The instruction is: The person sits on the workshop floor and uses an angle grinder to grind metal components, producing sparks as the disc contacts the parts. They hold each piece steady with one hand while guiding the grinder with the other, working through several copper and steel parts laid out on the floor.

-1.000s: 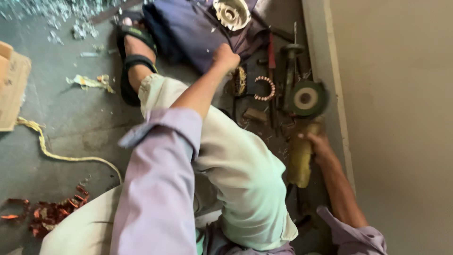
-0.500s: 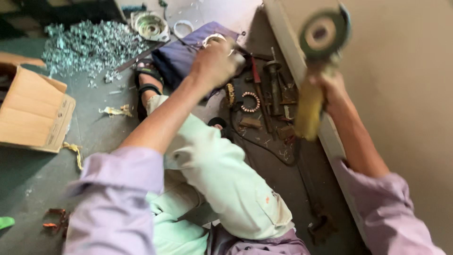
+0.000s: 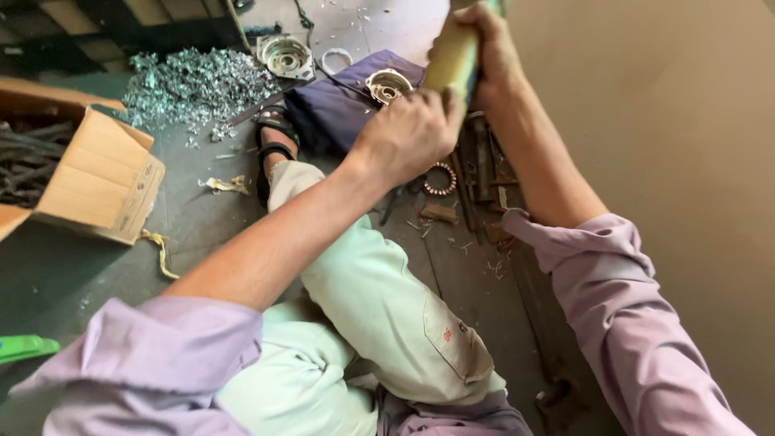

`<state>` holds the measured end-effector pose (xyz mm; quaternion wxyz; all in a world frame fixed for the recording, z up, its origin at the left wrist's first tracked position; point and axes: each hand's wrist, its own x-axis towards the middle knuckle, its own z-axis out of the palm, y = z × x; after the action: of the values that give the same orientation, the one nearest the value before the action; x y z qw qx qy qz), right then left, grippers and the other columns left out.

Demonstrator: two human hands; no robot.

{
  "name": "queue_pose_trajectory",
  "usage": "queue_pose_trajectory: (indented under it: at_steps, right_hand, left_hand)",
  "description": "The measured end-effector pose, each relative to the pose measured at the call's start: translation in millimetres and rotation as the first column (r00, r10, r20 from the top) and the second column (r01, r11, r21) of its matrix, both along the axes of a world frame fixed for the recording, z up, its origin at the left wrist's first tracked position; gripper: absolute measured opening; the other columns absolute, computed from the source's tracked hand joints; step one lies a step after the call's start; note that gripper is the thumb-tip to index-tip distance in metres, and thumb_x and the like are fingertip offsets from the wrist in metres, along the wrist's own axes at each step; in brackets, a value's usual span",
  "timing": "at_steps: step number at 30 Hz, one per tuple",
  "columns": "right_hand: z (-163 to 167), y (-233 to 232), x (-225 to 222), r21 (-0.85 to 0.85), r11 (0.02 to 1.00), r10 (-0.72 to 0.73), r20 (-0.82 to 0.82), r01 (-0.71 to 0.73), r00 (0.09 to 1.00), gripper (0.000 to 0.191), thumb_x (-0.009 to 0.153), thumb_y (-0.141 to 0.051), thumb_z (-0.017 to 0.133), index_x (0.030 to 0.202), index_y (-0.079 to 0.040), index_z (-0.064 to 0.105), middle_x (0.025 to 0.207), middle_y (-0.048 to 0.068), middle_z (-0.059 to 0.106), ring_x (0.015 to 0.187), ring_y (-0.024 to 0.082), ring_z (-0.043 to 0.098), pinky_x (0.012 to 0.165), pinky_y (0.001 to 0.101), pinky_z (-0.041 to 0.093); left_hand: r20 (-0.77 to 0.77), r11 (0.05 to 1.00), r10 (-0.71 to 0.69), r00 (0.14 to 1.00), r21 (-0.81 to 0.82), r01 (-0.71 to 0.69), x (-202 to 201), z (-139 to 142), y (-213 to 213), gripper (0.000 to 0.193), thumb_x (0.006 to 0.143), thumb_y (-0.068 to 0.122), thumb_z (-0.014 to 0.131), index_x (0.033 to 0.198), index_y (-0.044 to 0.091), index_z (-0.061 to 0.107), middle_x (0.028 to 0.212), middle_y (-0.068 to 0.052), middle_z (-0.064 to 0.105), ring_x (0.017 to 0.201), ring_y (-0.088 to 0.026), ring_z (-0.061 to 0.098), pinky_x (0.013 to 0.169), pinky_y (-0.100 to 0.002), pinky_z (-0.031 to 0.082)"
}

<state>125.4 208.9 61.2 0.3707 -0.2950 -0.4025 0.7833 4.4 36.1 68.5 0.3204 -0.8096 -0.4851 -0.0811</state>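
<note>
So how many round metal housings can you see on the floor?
2. One housing lies on the bare floor beside the pile of shavings. The other housing sits on the blue cloth, just left of the left hand. More may be hidden behind the arms.

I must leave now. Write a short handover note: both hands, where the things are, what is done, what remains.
Left hand: closed around the lower end of the yellow grinder body.
Right hand: grips the same body higher up, lifted above the floor.
Purple cloth with a round metal part lies below; hand tools beside the wall.
Done: grinder picked up.
Left: not visible; its disc is out of frame.
</note>
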Motion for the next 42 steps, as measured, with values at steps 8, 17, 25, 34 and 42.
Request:
queue_pose_trajectory:
  at_steps: [8,17,25,34,42]
  right_hand:
    - [-32.3,-7.0,-11.6,-0.066,0.995,0.071,0.003,-0.07,0.997,0.048,0.075,-0.031,0.077,0.106,0.002,0.063,0.09,0.017,0.07,0.078,0.028,0.068,0.076,0.0421,0.061]
    - [-65.4,-34.2,56.0,-0.053,0.98,0.192,0.052,-0.19,0.98,0.065,0.075,-0.032,0.074,0.128,0.002,0.058,0.103,0.017,0.069,0.086,0.029,0.069,0.079,0.0426,0.06]
    - [-169.8,-103.4,176.5,0.082,0.997,-0.009,0.11,0.0,0.994,0.036,0.095,-0.04,0.069,0.096,-0.005,0.063,0.089,0.013,0.066,0.076,0.028,0.068,0.067,0.0462,0.059]
    - [-239.3,-195.8,252.2,-0.513,0.834,0.027,0.407,0.204,0.913,0.061,0.068,-0.037,0.069,0.114,0.004,0.069,0.091,0.024,0.074,0.079,0.037,0.072,0.075,0.0497,0.06]
    - [-282.0,-227.4,272.6,-0.539,0.826,0.034,0.337,0.164,0.941,0.061,0.07,-0.038,0.071,0.118,0.002,0.07,0.1,0.023,0.073,0.087,0.035,0.071,0.081,0.0485,0.059]
  left_hand:
    - [-0.177,0.993,0.021,0.984,0.114,0.0,-10.5,-20.7,-30.3,0.053,0.088,0.015,0.056,0.135,-0.009,0.057,0.094,-0.032,0.073,0.066,-0.023,0.074,0.056,-0.031,0.061]
    - [0.365,0.981,0.05,0.93,-0.192,0.023,-27.2,-8.5,-43.8,0.032,0.101,0.039,0.068,0.103,0.006,0.068,0.074,-0.01,0.069,0.067,-0.026,0.07,0.061,-0.04,0.055]
    - [0.539,0.997,0.072,0.839,-0.059,-0.048,-73.0,-25.2,-57.3,0.024,0.094,0.027,0.068,0.103,0.005,0.068,0.074,-0.012,0.069,0.065,-0.029,0.07,0.06,-0.041,0.056]
    - [0.568,0.934,0.316,0.76,-0.326,-0.145,-91.9,-42.3,-56.2,0.025,0.096,0.033,0.061,0.102,0.011,0.069,0.086,-0.015,0.075,0.078,-0.039,0.072,0.069,-0.052,0.056]
    - [0.548,0.905,0.397,0.736,-0.366,-0.216,-113.7,-75.2,-45.2,0.035,0.092,0.039,0.061,0.109,0.012,0.073,0.092,-0.018,0.076,0.084,-0.039,0.073,0.077,-0.051,0.057]
